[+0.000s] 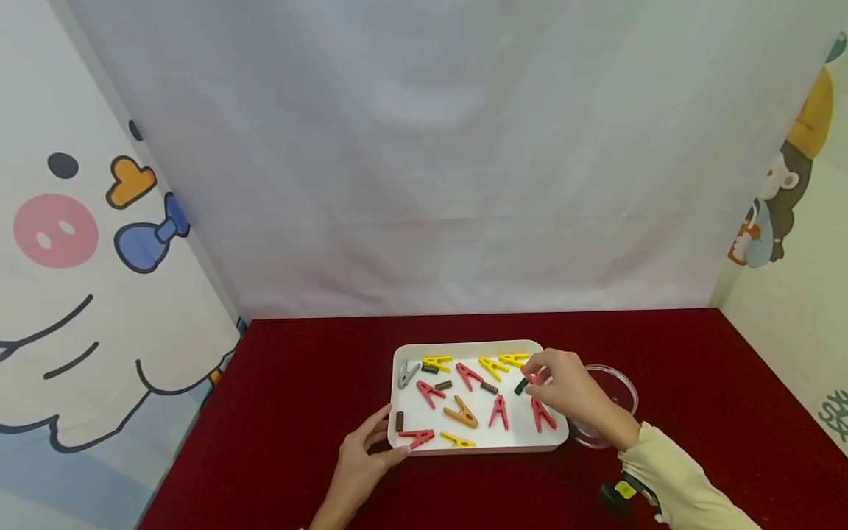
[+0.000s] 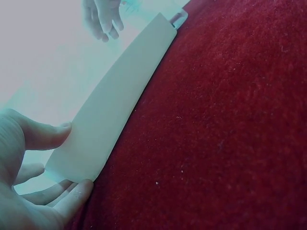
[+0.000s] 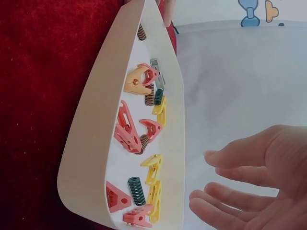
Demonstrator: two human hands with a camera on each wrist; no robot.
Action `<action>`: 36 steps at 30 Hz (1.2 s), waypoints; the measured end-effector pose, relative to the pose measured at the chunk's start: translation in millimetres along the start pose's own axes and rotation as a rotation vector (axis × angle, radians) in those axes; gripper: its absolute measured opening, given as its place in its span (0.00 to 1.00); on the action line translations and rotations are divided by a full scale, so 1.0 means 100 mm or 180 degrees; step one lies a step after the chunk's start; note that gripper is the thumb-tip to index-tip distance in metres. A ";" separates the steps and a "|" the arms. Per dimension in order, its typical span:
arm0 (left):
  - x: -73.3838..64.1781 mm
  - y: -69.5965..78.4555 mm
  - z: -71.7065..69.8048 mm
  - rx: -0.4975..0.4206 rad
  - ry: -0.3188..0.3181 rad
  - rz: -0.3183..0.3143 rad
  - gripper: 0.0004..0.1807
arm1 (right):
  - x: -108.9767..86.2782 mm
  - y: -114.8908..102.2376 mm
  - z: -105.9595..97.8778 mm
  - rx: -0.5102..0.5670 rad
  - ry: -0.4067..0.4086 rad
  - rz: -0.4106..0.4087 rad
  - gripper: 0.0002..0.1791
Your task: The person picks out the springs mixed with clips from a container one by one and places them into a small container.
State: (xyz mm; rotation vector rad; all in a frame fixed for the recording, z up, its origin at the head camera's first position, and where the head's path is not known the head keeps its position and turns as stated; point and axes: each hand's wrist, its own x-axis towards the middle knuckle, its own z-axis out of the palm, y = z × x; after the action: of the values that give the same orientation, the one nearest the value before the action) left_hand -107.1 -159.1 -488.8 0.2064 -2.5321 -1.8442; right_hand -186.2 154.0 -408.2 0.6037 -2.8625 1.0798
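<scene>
A shallow white tray [image 1: 414, 419] holds several spring clips and coil springs. My left hand [image 1: 361, 464] grips its near left corner; in the left wrist view the thumb [image 2: 45, 137] presses the tray wall, with fingers around the corner. My right hand [image 1: 563, 383] hovers over the tray's right end, close to a red clip [image 3: 137, 216] and a dark green spring [image 3: 136, 191]. In the right wrist view its fingers [image 3: 225, 194] are apart and hold nothing. An orange clip [image 1: 461, 414], a grey clip [image 1: 408, 374] and a yellow clip [image 1: 458, 440] lie in the tray.
A clear round container [image 1: 634, 390] stands right of the tray, partly hidden by my right wrist. Dark red cloth [image 1: 311, 383] covers the table. A pale curtain [image 1: 430, 221] hangs behind it, with cartoon-printed panels at both sides.
</scene>
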 end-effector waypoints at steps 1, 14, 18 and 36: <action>0.00 0.00 0.00 0.0002 -0.0001 -0.0003 0.40 | 0.01 0.00 0.01 -0.0029 0.0007 0.0006 0.06; -0.01 -0.01 0.00 -0.0002 0.0011 0.0011 0.40 | 0.13 -0.04 0.19 -0.0366 0.0076 0.0183 0.07; -0.01 -0.01 0.00 -0.0017 0.0006 0.0026 0.40 | 0.17 -0.03 0.23 -0.0469 0.0028 0.0295 0.07; -0.02 0.01 0.00 -0.0063 -0.0031 -0.0030 0.41 | 0.28 0.04 0.40 -0.0574 -0.0362 0.0703 0.08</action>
State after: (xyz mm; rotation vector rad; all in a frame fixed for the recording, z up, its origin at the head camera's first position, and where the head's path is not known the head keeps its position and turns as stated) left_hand -104.7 -158.9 -487.4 0.2100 -2.5224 -1.8775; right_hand -209.4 121.9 -436.8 0.3561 -3.1400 0.8179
